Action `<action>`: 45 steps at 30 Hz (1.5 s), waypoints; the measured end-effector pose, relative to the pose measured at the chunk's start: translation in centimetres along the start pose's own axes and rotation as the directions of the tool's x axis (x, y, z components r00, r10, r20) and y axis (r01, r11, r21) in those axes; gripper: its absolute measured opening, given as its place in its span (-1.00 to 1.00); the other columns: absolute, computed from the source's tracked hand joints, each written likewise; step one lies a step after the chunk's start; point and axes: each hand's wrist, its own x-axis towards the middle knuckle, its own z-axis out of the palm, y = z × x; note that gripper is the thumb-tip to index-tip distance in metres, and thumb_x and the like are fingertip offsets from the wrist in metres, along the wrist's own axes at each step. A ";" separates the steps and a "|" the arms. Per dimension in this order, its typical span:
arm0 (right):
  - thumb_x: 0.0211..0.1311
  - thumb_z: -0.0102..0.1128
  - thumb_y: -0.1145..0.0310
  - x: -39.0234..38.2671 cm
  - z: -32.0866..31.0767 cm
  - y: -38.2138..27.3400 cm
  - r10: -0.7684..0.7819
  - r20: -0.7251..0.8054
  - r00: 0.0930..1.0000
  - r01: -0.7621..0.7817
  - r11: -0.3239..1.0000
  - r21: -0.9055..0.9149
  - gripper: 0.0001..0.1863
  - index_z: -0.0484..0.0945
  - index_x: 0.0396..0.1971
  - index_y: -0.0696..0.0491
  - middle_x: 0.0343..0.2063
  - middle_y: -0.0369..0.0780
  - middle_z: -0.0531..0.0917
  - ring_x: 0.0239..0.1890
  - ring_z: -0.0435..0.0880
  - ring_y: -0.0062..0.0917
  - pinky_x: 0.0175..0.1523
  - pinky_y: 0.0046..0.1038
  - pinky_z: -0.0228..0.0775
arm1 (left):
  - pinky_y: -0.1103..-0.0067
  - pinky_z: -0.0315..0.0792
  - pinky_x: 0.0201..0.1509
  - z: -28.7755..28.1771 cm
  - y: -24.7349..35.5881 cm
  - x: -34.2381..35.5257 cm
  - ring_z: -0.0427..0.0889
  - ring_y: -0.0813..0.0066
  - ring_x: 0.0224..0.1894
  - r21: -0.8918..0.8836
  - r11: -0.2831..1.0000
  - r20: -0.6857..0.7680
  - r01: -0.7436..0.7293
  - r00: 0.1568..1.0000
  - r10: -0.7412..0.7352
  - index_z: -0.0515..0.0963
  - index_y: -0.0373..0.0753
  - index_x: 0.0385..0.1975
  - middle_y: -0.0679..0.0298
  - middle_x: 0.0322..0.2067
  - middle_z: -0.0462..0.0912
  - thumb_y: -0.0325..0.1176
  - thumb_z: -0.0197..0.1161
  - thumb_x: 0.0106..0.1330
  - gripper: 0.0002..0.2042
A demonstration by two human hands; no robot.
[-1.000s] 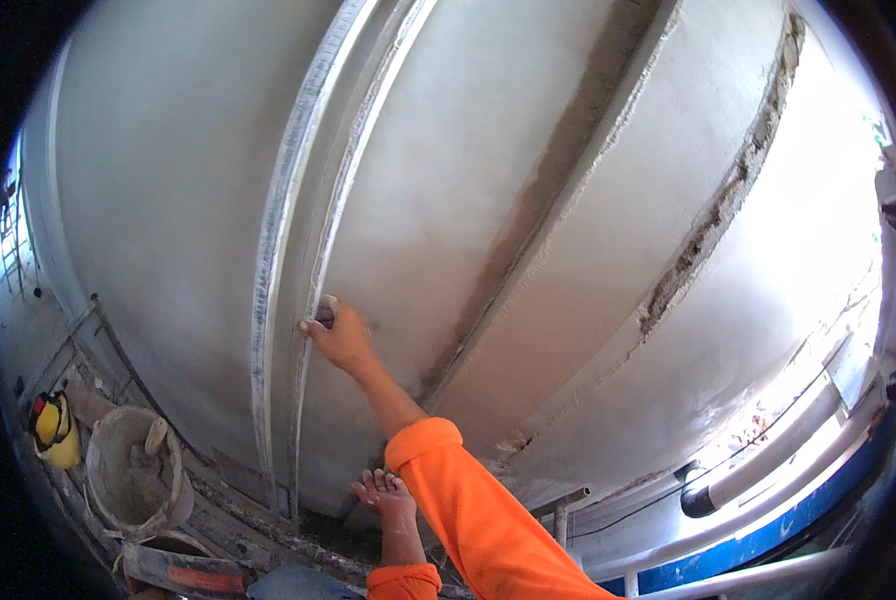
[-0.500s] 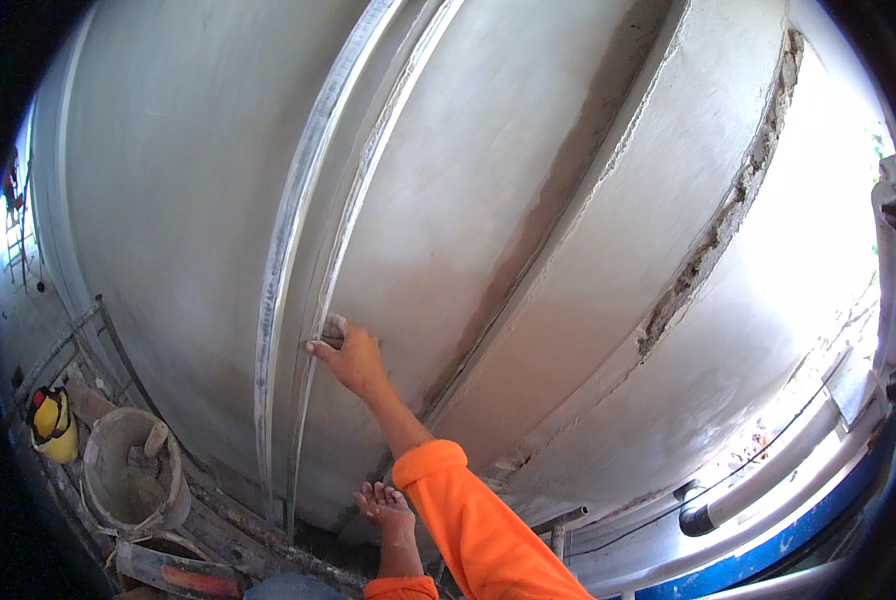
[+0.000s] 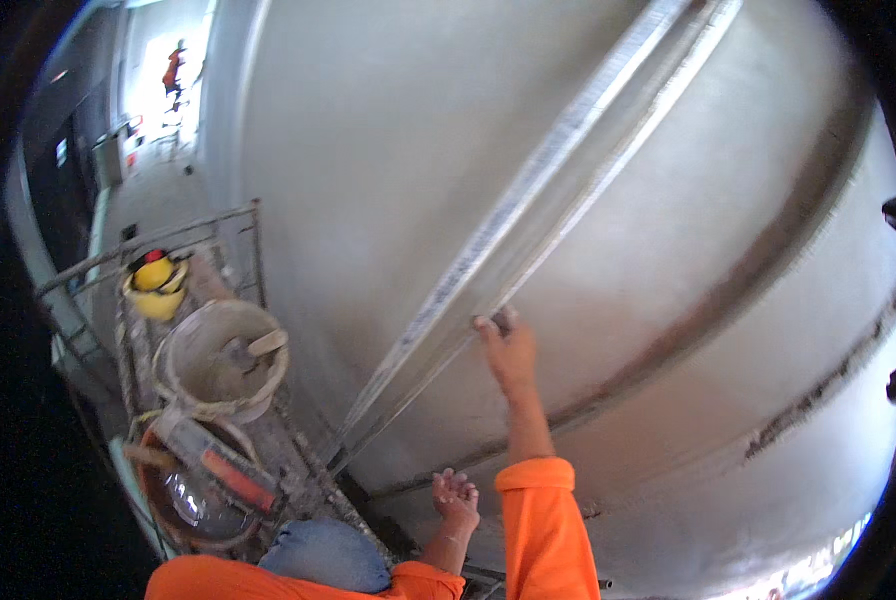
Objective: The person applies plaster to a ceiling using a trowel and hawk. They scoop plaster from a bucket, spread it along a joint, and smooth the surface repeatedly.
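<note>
My right hand (image 3: 509,350) reaches up to the grey plastered wall (image 3: 388,130), its thumb and fingers pinched at a narrow pale strip edge (image 3: 623,155). Whatever lies between those fingertips is too small to make out. Alongside that edge runs a wider metal strip (image 3: 503,215), slanting up to the right. Lower down, my left hand (image 3: 456,500) is raised with the palm up and fingers loosely curled but apart, holding nothing. It stays off the wall strips.
On the plank platform to the left stand a mortar bucket (image 3: 173,368) with a wooden-handled tool (image 3: 266,343), a tub (image 3: 150,500) with a long flat tool (image 3: 218,462) across it, and a yellow helmet (image 3: 154,282). A metal rail (image 3: 158,238) borders them. Far off is a person in orange (image 3: 174,70).
The view has swung left, bringing more of the platform, the buckets and my knee into sight. My right hand still pinches at the strip edge; my left hand remains low and open.
</note>
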 end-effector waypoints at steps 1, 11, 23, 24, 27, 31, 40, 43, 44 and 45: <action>0.37 0.34 0.36 0.3 0.2 0.2 -0.018 0.001 1.000 0.018 0.997 0.071 -0.68 0.62 0.02 0.22 -0.21 -0.14 0.79 -0.19 0.71 -0.48 -0.03 -0.40 0.52 | 0.48 0.41 -0.19 0.0 -0.1 -0.1 0.46 0.41 -0.36 0.009 1.000 -0.011 -0.005 1.000 0.005 0.52 -0.01 0.09 0.32 -0.27 0.59 0.16 0.10 0.49 -0.58; 0.39 0.29 0.45 1.0 0.1 -0.2 0.003 0.142 0.990 -0.046 0.953 0.298 -0.46 0.43 0.31 0.30 0.07 -0.06 0.69 0.11 0.67 -0.37 0.23 -0.38 0.46 | 0.37 0.49 -0.15 1.2 -0.6 -0.8 0.58 0.36 -0.37 0.054 0.998 -0.025 -0.039 0.999 0.041 0.51 -0.02 0.17 0.27 -0.23 0.63 0.18 0.19 0.43 -0.50; 0.31 0.38 0.36 -9.9 -7.1 -2.7 0.041 0.324 0.945 -0.031 0.999 -0.036 -0.22 0.25 0.46 0.23 0.26 0.11 0.55 0.30 0.58 -0.20 0.35 -0.24 0.42 | 0.38 0.51 -0.15 1.0 -1.6 -1.4 0.60 0.41 -0.38 0.052 0.998 0.020 -0.028 0.999 0.027 0.54 0.02 0.16 0.30 -0.25 0.67 0.19 0.23 0.40 -0.51; 0.28 0.40 0.37 -13.1 -9.2 -1.9 0.016 0.395 0.918 0.030 0.993 -0.110 -0.29 0.37 0.41 0.18 0.17 0.06 0.65 0.22 0.66 -0.23 0.28 -0.23 0.49 | 0.40 0.51 -0.18 1.0 -1.4 -1.6 0.60 0.42 -0.40 0.062 0.994 0.036 -0.089 0.996 0.087 0.54 0.01 0.15 0.30 -0.27 0.67 0.18 0.23 0.41 -0.52; 0.27 0.40 0.28 -23.8 -15.2 3.8 0.387 0.589 0.709 -0.164 0.904 -0.395 -0.38 0.51 0.32 0.10 0.06 0.00 0.73 0.14 0.72 -0.27 0.24 -0.26 0.51 | 0.51 0.48 -0.38 1.8 -0.5 -1.6 0.56 0.50 -0.51 0.101 0.984 0.020 -0.146 0.989 0.145 0.55 -0.05 0.15 0.31 -0.34 0.67 0.11 0.19 0.46 -0.55; 0.28 0.37 0.14 -43.0 -17.0 16.9 0.543 0.591 0.596 -0.247 0.825 -0.509 -0.43 0.58 0.22 0.10 -0.05 0.04 0.75 0.06 0.72 -0.03 0.18 -0.16 0.51 | 0.55 0.46 -0.44 3.0 -0.4 -2.7 0.54 0.53 -0.54 0.274 0.942 -0.001 -0.193 0.980 0.201 0.55 -0.11 0.14 0.29 -0.39 0.66 0.07 0.16 0.48 -0.56; 0.32 0.30 0.11 -58.4 -9.3 29.2 0.779 0.535 0.328 -0.541 0.619 -0.570 -0.51 0.63 0.15 0.06 -0.07 0.03 0.76 0.01 0.73 -0.04 0.13 -0.12 0.52 | 0.61 0.51 -0.33 8.4 -5.3 -19.2 0.56 0.62 -0.42 0.690 0.619 0.538 -0.374 0.837 -0.095 0.59 -0.07 0.17 0.35 -0.31 0.65 0.10 0.14 0.50 -0.55; 0.33 0.29 0.11 -57.2 -9.0 28.0 0.755 0.558 0.345 -0.569 0.641 -0.516 -0.52 0.64 0.15 0.05 -0.08 0.02 0.76 0.00 0.73 -0.05 0.13 -0.11 0.52 | 0.60 0.52 -0.28 11.3 -3.5 -25.5 0.58 0.60 -0.38 0.756 0.425 0.644 -0.498 0.685 -0.342 0.59 -0.09 0.18 0.32 -0.30 0.66 0.07 0.10 0.55 -0.56; 0.34 0.29 0.10 -56.9 -8.9 27.8 0.746 0.566 0.350 -0.576 0.648 -0.498 -0.53 0.64 0.14 0.05 -0.08 0.02 0.76 0.00 0.73 -0.05 0.12 -0.11 0.52 | 0.58 0.54 -0.24 12.2 -2.0 -26.9 0.61 0.57 -0.35 0.757 0.328 0.652 -0.565 0.626 -0.428 0.60 -0.11 0.18 0.30 -0.26 0.68 0.05 0.08 0.57 -0.57; 0.34 0.28 0.10 -56.7 -8.8 27.7 0.741 0.568 0.358 -0.584 0.652 -0.483 -0.53 0.64 0.14 0.04 -0.08 0.02 0.76 -0.01 0.73 -0.05 0.12 -0.11 0.52 | 0.56 0.57 -0.19 13.0 -0.4 -28.1 0.64 0.53 -0.32 0.720 0.264 0.667 -0.642 0.533 -0.521 0.60 -0.13 0.17 0.27 -0.23 0.69 0.04 0.07 0.59 -0.57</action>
